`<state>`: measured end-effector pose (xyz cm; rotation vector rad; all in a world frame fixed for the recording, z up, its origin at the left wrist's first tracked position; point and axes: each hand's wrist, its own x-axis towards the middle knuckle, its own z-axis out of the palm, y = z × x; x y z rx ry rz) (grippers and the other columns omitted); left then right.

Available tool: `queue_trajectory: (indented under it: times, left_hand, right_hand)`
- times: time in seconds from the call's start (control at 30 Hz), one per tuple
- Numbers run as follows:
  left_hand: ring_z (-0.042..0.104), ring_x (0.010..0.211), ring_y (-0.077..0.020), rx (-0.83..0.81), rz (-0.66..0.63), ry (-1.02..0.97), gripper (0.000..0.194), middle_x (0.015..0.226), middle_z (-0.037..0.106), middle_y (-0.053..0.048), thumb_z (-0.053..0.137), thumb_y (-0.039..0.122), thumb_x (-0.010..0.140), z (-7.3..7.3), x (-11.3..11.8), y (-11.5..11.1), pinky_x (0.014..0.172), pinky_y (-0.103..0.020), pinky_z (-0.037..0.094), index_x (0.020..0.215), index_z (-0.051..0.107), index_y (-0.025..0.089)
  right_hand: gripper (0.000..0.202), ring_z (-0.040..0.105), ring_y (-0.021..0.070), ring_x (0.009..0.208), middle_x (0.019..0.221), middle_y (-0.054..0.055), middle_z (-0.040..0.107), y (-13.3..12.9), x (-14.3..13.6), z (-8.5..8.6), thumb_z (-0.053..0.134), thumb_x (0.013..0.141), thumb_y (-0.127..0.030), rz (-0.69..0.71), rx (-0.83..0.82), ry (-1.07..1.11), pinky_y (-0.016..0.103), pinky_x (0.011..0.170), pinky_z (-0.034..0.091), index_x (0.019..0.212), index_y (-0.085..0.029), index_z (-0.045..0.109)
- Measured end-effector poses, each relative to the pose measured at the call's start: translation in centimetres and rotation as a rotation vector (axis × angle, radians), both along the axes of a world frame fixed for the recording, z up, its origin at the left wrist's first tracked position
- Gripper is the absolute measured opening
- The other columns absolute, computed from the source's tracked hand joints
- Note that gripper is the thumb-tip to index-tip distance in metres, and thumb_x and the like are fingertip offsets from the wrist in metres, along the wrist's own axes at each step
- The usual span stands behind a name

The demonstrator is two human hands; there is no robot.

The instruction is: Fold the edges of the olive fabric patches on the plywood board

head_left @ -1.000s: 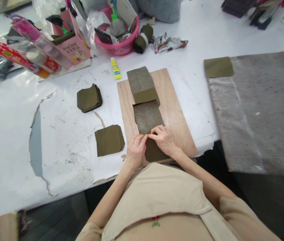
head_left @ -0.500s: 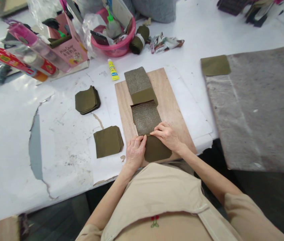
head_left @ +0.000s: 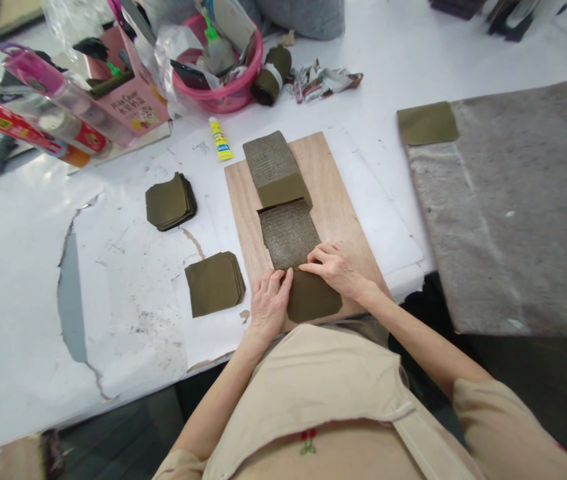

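Observation:
On a wooden board (head_left: pixel 338 200), an olive leather-like piece (head_left: pixel 313 299) with clipped corners lies closest to my body. Its far edge meets a piece with its grey, textured back up (head_left: pixel 291 235). My left hand (head_left: pixel 269 300) is closed at the left part of this seam, thumb and fingers pinching the edge. From the right, my right hand (head_left: pixel 332 268) pinches the same edge, its fingertips close to my left thumb. Further up the board lies another textured piece (head_left: pixel 271 160) with a smooth olive strip along its near end. What lies under my fingertips is hidden.
Left of the board sit two stacks of olive pieces, a near stack (head_left: pixel 213 285) and a far stack (head_left: pixel 169 202). A yellow glue tube (head_left: pixel 221 140) lies beyond. A pink basket (head_left: pixel 218 101) and pink box (head_left: pixel 136 107) stand at the back; a grey slab (head_left: pixel 508 213) is at right.
The camera view has shifted slightly, moving the background a little leftward. Both hands stay at the seam in nearly the same pose; the pieces on the board have not visibly moved.

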<state>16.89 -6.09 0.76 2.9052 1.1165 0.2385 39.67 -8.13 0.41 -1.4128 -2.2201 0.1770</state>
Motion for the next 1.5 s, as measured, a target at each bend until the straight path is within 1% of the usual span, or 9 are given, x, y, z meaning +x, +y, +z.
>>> queue_trajectory:
  times: [0.1,0.23,0.37,0.5,0.7,0.97,1.1,1.27,1.5]
  left_hand:
    - [0.048,0.125,-0.0291,-0.002,-0.034,0.049,0.045,0.127,0.058,-0.016,0.045,0.015,0.094,0.2,0.3,0.0,0.102,-0.044,0.040,0.139,0.047,0.015]
    - [0.050,0.122,-0.0291,-0.025,-0.064,0.085,0.047,0.123,0.059,-0.017,0.044,0.014,0.094,0.5,0.6,0.2,0.100,-0.043,0.041,0.140,0.044,0.012]
    - [0.050,0.119,-0.0284,-0.024,-0.074,0.130,0.050,0.117,0.059,-0.016,0.044,0.015,0.094,1.0,0.9,0.3,0.097,-0.042,0.042,0.144,0.041,0.015]
    - [0.051,0.115,-0.0291,-0.028,-0.092,0.160,0.051,0.112,0.058,-0.015,0.046,0.016,0.093,1.3,1.1,0.5,0.095,-0.043,0.042,0.144,0.041,0.014]
    - [0.046,0.121,-0.0287,-0.051,-0.127,0.125,0.051,0.124,0.056,-0.015,0.048,0.014,0.092,1.3,1.6,0.8,0.099,-0.043,0.040,0.143,0.041,0.014]
    - [0.050,0.113,-0.0272,-0.037,-0.158,0.239,0.053,0.120,0.055,-0.014,0.045,0.016,0.094,2.1,2.4,0.9,0.093,-0.042,0.042,0.146,0.036,0.019]
    - [0.052,0.106,-0.0274,-0.020,-0.167,0.276,0.052,0.112,0.057,-0.013,0.045,0.016,0.094,2.2,2.9,1.0,0.087,-0.042,0.044,0.145,0.038,0.017]
    - [0.048,0.116,-0.0267,-0.017,-0.206,0.243,0.052,0.121,0.054,-0.014,0.043,0.012,0.093,2.3,3.5,1.1,0.093,-0.041,0.042,0.145,0.037,0.016]
    - [0.050,0.109,-0.0259,-0.036,-0.235,0.276,0.053,0.118,0.054,-0.013,0.044,0.013,0.094,2.7,4.2,1.2,0.089,-0.040,0.044,0.145,0.035,0.016]
  right_hand:
    - [0.020,0.051,0.0187,0.096,0.094,0.006,0.063,0.0,0.1,0.0,0.056,0.093,-0.018,0.011,0.008,-0.033,0.033,0.089,0.039,0.105,-0.022,0.072]
    - [0.021,0.051,0.0184,0.095,0.095,0.006,0.063,0.1,0.6,-0.2,0.054,0.095,-0.019,0.019,-0.002,-0.028,0.033,0.087,0.039,0.105,-0.023,0.072]
    - [0.022,0.051,0.0182,0.094,0.094,0.006,0.064,0.1,1.5,-0.3,0.053,0.095,-0.019,0.030,-0.006,0.006,0.033,0.086,0.039,0.105,-0.023,0.072]
    - [0.023,0.051,0.0176,0.093,0.092,0.005,0.063,0.0,2.2,-0.5,0.050,0.097,-0.019,0.025,0.028,-0.013,0.032,0.087,0.039,0.105,-0.023,0.071]
    - [0.020,0.050,0.0175,0.092,0.090,0.004,0.062,-0.1,2.8,-0.7,0.053,0.096,-0.020,0.009,0.049,-0.025,0.031,0.085,0.039,0.103,-0.024,0.072]
    - [0.024,0.049,0.0186,0.092,0.092,0.006,0.061,-0.5,2.5,-0.5,0.051,0.096,-0.018,0.004,0.034,-0.063,0.032,0.084,0.040,0.108,-0.023,0.071]
    - [0.024,0.050,0.0186,0.093,0.092,0.006,0.062,-0.6,2.7,-0.6,0.052,0.096,-0.019,-0.005,0.017,0.000,0.032,0.084,0.041,0.109,-0.023,0.071]
    - [0.024,0.050,0.0188,0.090,0.090,0.006,0.062,-0.9,3.6,-0.5,0.050,0.096,-0.019,-0.019,-0.012,0.060,0.032,0.082,0.044,0.106,-0.022,0.072]
    - [0.025,0.051,0.0180,0.089,0.089,0.006,0.063,-1.2,4.0,-0.4,0.050,0.096,-0.017,-0.042,-0.004,0.062,0.030,0.078,0.046,0.104,-0.021,0.073]
